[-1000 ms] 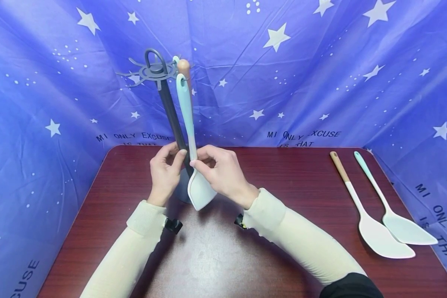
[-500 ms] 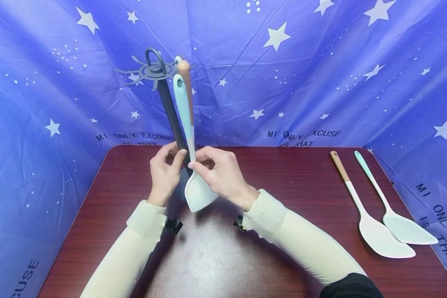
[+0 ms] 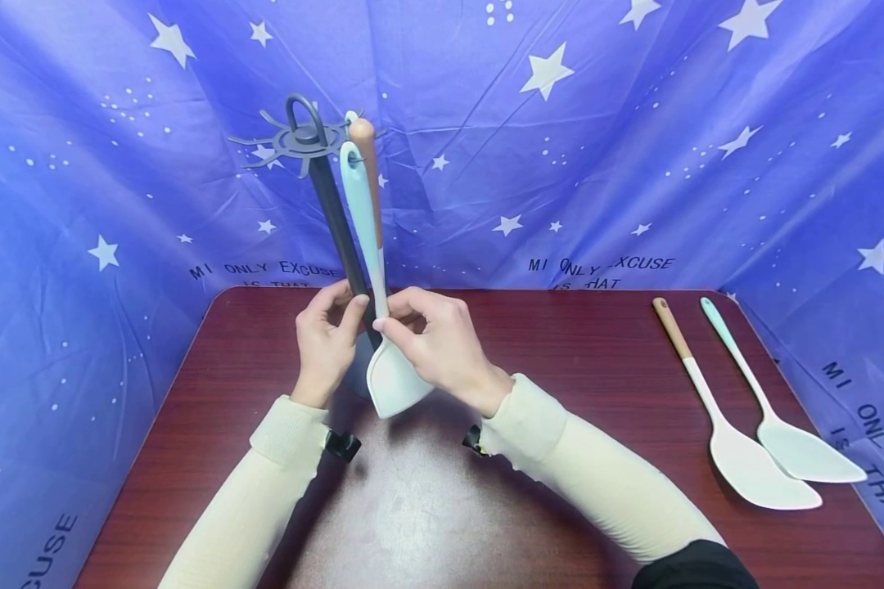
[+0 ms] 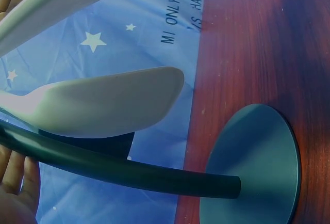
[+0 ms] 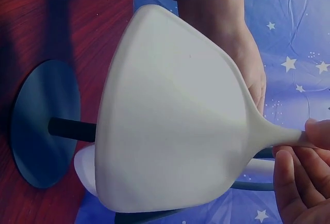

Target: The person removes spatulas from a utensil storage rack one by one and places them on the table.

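A dark grey utensil stand (image 3: 336, 221) with a ring of hooks on top rises from a round base (image 4: 258, 157). My left hand (image 3: 326, 343) grips its pole partway down. My right hand (image 3: 442, 339) pinches the neck of a spatula (image 3: 396, 383) with a mint handle and white blade. The spatula hangs down in front of the pole, and the hole in its handle lies at a hook's tip. Behind it hangs a wooden-handled utensil (image 3: 365, 164); a second mint handle end (image 3: 350, 120) shows beyond. In the left wrist view, a pale blade (image 4: 108, 102) hangs beside the pole.
On the right of the red-brown table (image 3: 560, 343) lie a wooden-handled turner (image 3: 759, 466) and a mint-handled turner (image 3: 803, 450), blades overlapping. A blue starry cloth (image 3: 449, 221) surrounds the table at the back and sides.
My right hand has shifted the spatula slightly left; its handle top has moved left and risen a little against the hook. My left hand has stayed on the pole.
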`<state>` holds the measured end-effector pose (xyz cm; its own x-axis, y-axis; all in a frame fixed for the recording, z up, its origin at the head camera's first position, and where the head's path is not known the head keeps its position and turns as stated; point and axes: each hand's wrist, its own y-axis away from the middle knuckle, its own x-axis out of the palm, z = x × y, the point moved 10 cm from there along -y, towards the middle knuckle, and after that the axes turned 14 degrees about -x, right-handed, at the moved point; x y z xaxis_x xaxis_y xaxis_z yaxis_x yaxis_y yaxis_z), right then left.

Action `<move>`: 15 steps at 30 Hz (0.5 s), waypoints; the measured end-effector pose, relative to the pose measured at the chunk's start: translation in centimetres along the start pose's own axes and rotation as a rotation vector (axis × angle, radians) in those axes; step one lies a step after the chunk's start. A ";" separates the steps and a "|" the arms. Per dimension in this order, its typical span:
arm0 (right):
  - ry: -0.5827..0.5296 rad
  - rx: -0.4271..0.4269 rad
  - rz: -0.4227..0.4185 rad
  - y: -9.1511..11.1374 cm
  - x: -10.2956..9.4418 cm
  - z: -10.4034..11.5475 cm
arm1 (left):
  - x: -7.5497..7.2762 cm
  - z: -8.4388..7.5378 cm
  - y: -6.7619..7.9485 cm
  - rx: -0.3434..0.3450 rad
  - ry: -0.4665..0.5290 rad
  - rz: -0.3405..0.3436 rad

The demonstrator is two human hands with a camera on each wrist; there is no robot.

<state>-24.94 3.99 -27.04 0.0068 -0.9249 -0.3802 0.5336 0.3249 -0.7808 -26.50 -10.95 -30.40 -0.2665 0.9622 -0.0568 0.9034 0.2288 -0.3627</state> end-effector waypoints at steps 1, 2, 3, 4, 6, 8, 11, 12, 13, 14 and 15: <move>-0.002 -0.001 -0.002 0.0 0.0 0.0 | 0.0 0.0 0.0 0.002 -0.001 -0.001; -0.003 -0.002 -0.004 0.0 -0.1 0.0 | 0.0 0.0 0.0 0.003 0.001 -0.001; -0.004 -0.003 -0.006 0.0 -0.1 0.0 | 0.0 0.0 0.0 0.003 0.000 -0.002; -0.006 -0.003 -0.008 0.0 -0.1 0.0 | 0.0 0.0 0.0 0.003 0.001 -0.002; -0.009 -0.004 -0.011 0.0 -0.2 0.0 | 0.0 0.1 0.0 -0.003 0.004 0.000; -0.011 -0.004 -0.013 0.0 -0.2 -0.1 | 0.0 0.3 0.0 -0.013 0.014 0.005; -0.010 0.000 -0.015 0.0 -0.3 -0.1 | 0.1 0.5 -0.1 -0.026 0.023 0.011; -0.009 0.000 -0.016 0.0 -0.3 -0.2 | 0.1 0.6 -0.1 -0.027 0.026 0.013; -0.008 0.001 -0.017 0.0 -0.3 -0.2 | 0.1 0.6 -0.1 -0.028 0.027 0.014; -0.005 0.002 -0.018 0.0 -0.4 -0.1 | 0.1 0.6 -0.1 -0.029 0.028 0.015; -0.002 0.003 -0.018 0.0 -0.4 -0.1 | 0.1 0.6 -0.1 -0.028 0.028 0.016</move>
<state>-25.04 4.37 -26.96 -0.0017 -0.9310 -0.3650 0.5364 0.3072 -0.7861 -26.84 -11.00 -30.95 -0.2427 0.9694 -0.0361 0.9167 0.2170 -0.3354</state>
